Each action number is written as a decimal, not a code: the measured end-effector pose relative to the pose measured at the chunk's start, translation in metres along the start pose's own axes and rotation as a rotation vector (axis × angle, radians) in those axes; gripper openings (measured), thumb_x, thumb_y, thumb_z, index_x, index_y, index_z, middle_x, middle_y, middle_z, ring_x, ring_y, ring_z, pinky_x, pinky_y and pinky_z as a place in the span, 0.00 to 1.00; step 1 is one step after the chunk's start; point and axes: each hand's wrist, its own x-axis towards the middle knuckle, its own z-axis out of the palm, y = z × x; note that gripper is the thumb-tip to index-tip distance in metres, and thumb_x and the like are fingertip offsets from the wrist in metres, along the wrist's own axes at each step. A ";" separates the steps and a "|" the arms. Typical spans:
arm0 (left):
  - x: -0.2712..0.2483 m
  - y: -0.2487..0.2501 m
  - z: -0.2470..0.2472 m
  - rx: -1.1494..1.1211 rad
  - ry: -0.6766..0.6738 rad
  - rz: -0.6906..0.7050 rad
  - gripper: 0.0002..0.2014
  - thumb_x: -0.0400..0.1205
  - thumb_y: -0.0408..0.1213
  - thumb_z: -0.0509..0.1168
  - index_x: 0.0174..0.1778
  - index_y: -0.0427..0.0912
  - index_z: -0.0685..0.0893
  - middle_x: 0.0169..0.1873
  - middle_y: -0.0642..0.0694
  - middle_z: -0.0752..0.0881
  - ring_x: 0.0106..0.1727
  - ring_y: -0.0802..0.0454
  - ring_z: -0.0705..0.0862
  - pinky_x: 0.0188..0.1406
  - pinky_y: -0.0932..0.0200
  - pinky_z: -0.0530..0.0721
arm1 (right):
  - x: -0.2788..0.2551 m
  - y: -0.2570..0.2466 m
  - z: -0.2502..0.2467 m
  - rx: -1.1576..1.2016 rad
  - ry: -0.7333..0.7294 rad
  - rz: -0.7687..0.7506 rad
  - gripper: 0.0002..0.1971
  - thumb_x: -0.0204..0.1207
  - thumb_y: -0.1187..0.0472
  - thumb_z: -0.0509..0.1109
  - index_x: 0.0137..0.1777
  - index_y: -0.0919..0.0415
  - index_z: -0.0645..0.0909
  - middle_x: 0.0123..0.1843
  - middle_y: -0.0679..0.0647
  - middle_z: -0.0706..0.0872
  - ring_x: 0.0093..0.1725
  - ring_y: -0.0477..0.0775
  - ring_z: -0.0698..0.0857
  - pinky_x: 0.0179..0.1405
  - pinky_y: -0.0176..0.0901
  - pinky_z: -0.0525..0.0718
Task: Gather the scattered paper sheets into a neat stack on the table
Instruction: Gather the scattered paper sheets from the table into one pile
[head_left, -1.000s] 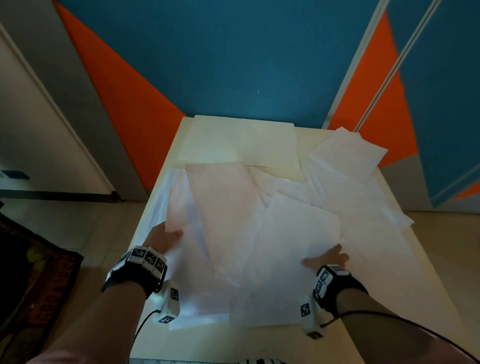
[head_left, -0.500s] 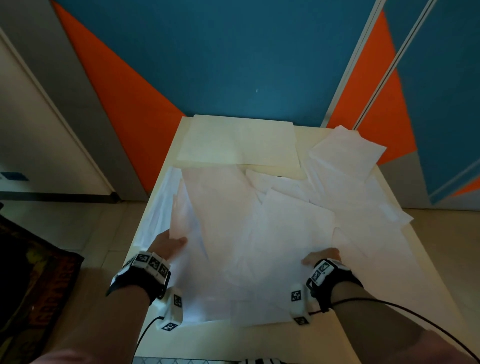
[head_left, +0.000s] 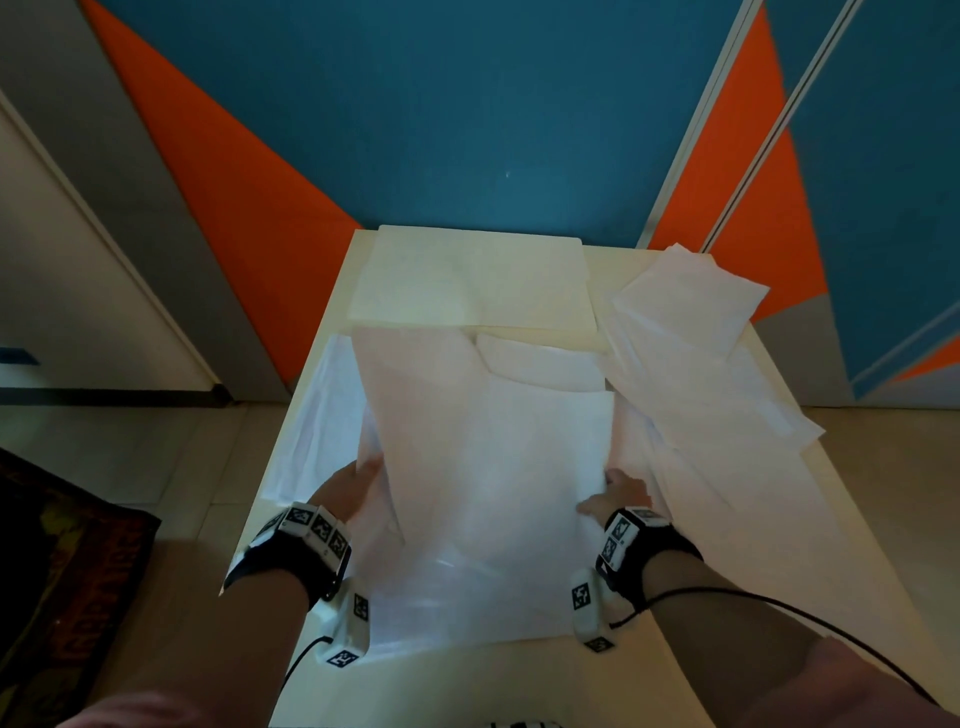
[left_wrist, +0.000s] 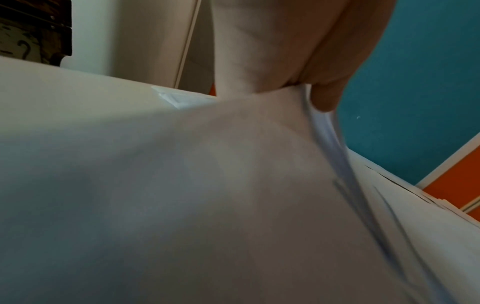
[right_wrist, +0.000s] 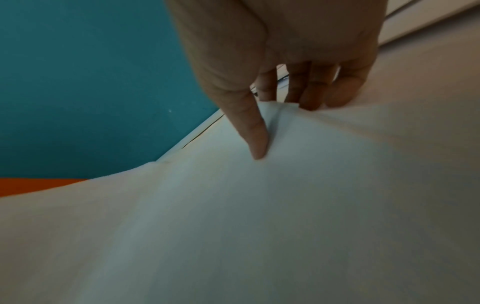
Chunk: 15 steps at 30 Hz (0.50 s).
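- Left hand (head_left: 347, 491) and right hand (head_left: 618, 493) flank the gathered sheets (head_left: 493, 493) on the counter (head_left: 519, 691); each grip pinches a side edge, thumb above, fingers underneath.
- Bundle lies between the grips, long axis running away from the person.
- Loose sheets (head_left: 691, 364) lie beyond and outside the right grip, the nearer hand; another sheet (head_left: 306, 421) sits outside the left.
- Left fingers mostly hidden under paper; sheet count unreadable.
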 end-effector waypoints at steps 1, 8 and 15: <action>0.001 0.001 0.001 -0.005 -0.010 0.006 0.32 0.83 0.55 0.52 0.78 0.36 0.66 0.78 0.35 0.69 0.79 0.38 0.67 0.78 0.46 0.63 | -0.003 -0.003 0.002 0.029 0.005 -0.027 0.36 0.66 0.63 0.76 0.75 0.61 0.67 0.72 0.64 0.76 0.70 0.66 0.77 0.69 0.50 0.76; 0.015 0.000 0.005 -0.078 -0.018 -0.043 0.28 0.73 0.36 0.73 0.68 0.29 0.77 0.65 0.31 0.82 0.65 0.35 0.81 0.66 0.47 0.77 | -0.011 -0.013 0.019 0.127 -0.168 -0.202 0.26 0.71 0.72 0.69 0.71 0.65 0.73 0.69 0.63 0.81 0.66 0.63 0.81 0.68 0.50 0.78; 0.022 -0.001 0.003 -0.056 0.015 -0.025 0.25 0.75 0.30 0.71 0.67 0.24 0.75 0.67 0.28 0.80 0.68 0.34 0.78 0.61 0.51 0.74 | -0.006 -0.012 0.004 0.333 -0.021 -0.144 0.35 0.70 0.64 0.76 0.75 0.63 0.65 0.60 0.64 0.80 0.57 0.61 0.81 0.56 0.46 0.77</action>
